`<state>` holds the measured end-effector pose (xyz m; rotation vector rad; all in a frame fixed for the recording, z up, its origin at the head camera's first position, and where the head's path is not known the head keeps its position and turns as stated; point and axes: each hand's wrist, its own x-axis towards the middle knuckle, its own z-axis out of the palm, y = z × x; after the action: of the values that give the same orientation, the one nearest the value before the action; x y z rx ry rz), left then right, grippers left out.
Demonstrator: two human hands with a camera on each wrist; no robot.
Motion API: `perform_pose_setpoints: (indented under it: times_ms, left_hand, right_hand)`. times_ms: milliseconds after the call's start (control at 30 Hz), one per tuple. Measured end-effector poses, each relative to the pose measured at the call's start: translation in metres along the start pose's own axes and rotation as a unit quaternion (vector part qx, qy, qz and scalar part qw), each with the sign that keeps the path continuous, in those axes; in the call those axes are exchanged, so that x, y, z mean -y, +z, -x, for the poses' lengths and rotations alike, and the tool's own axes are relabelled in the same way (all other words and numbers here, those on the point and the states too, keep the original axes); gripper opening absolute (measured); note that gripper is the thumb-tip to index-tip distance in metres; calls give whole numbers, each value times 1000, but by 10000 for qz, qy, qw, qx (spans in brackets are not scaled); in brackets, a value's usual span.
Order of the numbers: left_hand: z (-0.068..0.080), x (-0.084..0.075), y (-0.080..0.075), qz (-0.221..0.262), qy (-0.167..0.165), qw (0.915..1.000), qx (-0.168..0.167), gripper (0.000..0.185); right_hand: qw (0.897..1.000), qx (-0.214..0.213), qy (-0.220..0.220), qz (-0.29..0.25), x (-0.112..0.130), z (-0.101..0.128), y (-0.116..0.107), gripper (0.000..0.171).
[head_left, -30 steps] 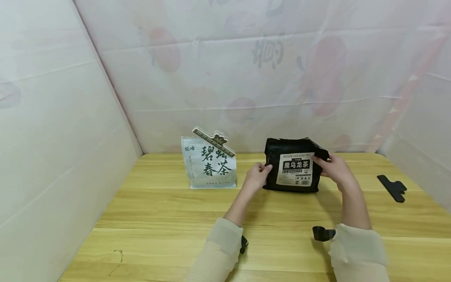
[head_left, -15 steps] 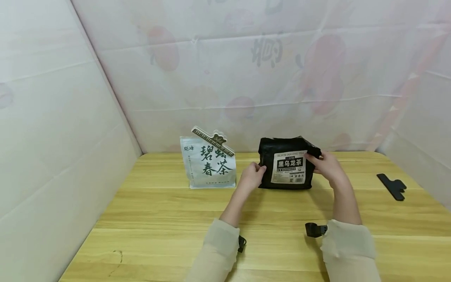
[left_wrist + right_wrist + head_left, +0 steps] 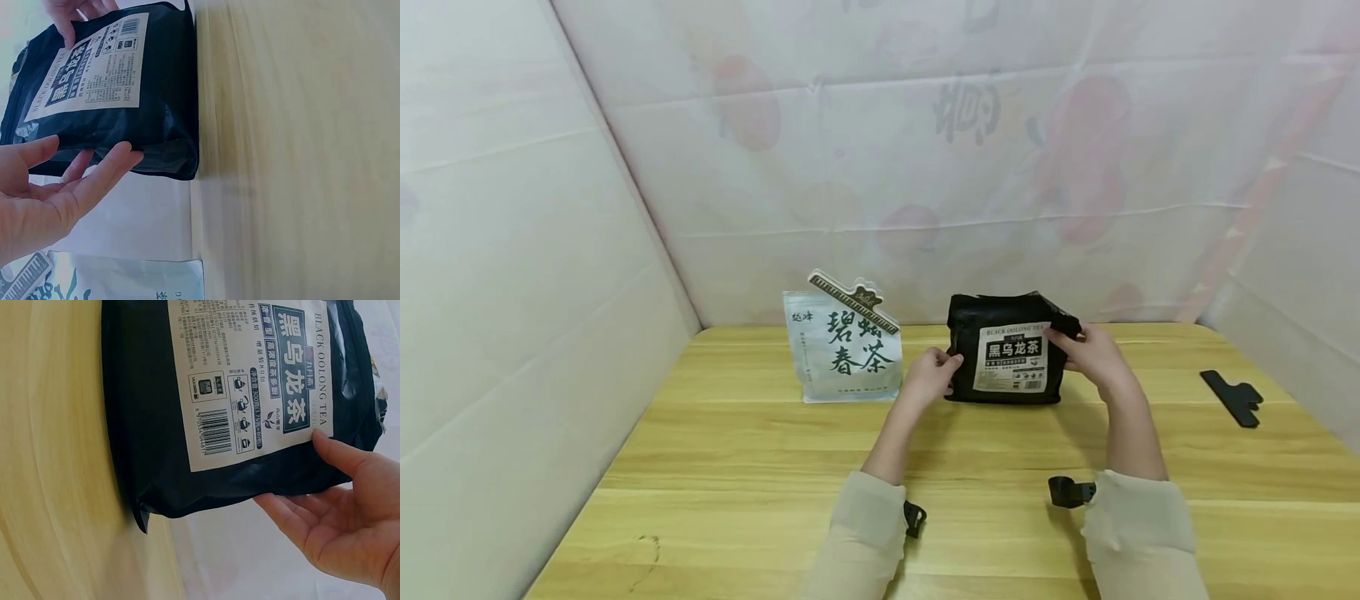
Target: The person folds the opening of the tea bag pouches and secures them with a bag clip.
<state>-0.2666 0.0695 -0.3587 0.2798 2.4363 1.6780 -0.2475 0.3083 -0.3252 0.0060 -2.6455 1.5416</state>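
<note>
A black tea bag [image 3: 1006, 350] stands upright just right of the frame's centre on the wooden table [image 3: 737, 467]. The left hand [image 3: 931, 375] touches its left side with fingers nearly straight and spread (no curl around it). The right hand [image 3: 1093, 354] steadies the right side, thumb laid on the label, fingers loosely extended behind. A white tea bag [image 3: 844, 348] stands just left; a black clip [image 3: 1231, 397] lies at far right.
</note>
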Motion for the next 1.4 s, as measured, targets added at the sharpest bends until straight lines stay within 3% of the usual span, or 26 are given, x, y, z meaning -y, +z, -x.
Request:
perform_pose_setpoints:
  times_ms: [433,733,1100,1400]
  left_hand:
    - [0,2,-4,211,-111,9997,-108,27]
    - [4,-2,-7,-4,2,9998,-186,20]
    - [5,-3,-11,-315,-9,9995,-51,23]
    - [5,0,-14,-314,-34,9994,-148,22]
  right_hand:
    - [10000,17,-74,15,5,3,7,63]
    - [9999,-54,-113,66,10,3,13,59]
    - [10000,-19,-68,2,9,5,13,59]
    - [9999,106,-68,-108,12,4,15,60]
